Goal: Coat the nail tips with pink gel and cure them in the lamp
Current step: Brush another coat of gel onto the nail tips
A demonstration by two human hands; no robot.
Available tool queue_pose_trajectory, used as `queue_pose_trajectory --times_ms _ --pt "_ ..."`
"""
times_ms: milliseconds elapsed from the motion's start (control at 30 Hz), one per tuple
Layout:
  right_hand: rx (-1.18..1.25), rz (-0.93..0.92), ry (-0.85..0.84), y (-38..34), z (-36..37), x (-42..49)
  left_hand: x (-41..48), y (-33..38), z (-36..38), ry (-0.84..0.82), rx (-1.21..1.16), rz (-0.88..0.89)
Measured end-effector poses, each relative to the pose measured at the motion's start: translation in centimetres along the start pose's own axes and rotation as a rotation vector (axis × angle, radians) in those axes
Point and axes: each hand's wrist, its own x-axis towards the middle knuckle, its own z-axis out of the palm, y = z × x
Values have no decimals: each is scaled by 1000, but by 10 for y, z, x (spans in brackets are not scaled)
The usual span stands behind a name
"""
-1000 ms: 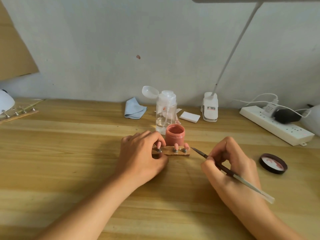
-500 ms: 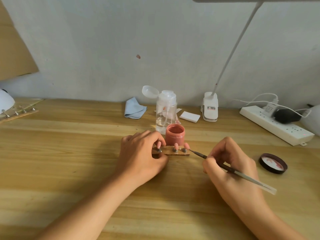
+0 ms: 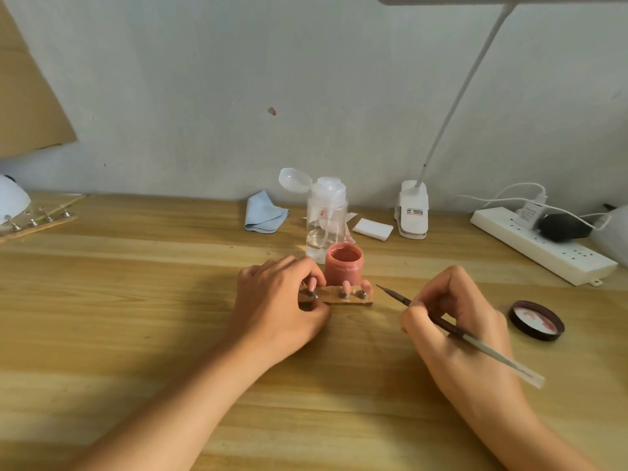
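Note:
A small wooden holder strip [image 3: 353, 299] lies mid-table with three pink nail tips [image 3: 346, 287] standing on metal pegs. My left hand [image 3: 282, 307] pinches the strip's left end and covers part of it. Just behind the strip stands an open jar of pink gel [image 3: 344, 265]. My right hand [image 3: 455, 321] grips a thin brush [image 3: 424, 314]; its dark tip points left and hovers a short way right of the rightmost nail tip, not touching it. The white curing lamp [image 3: 10, 202] shows only partly at the far left edge.
The jar's lid [image 3: 536, 320] lies upturned at the right. A clear pump bottle [image 3: 324, 222], blue cloth [image 3: 266, 214], white pads [image 3: 372, 229] and desk lamp clamp [image 3: 412, 212] line the back. A power strip [image 3: 543, 249] sits back right. Another peg strip [image 3: 37, 224] lies far left.
My right hand moved the brush tip left to the rightmost nail tip half a second ago, then drew it back slightly to the right. The left hand stayed on the strip.

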Motion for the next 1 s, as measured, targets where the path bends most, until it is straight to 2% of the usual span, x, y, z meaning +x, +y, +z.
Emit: queue_pose_trajectory --times_ms 467,633,1000 --pt "9 12 -3 3 2 1 -1 3 0 6 -2 -5" --pt "-10 -60 -13 -1 3 1 -1 2 -1 4 -6 -1" --pt "-216 -271 -67 -1 8 -4 -3 5 -4 -1 3 13"
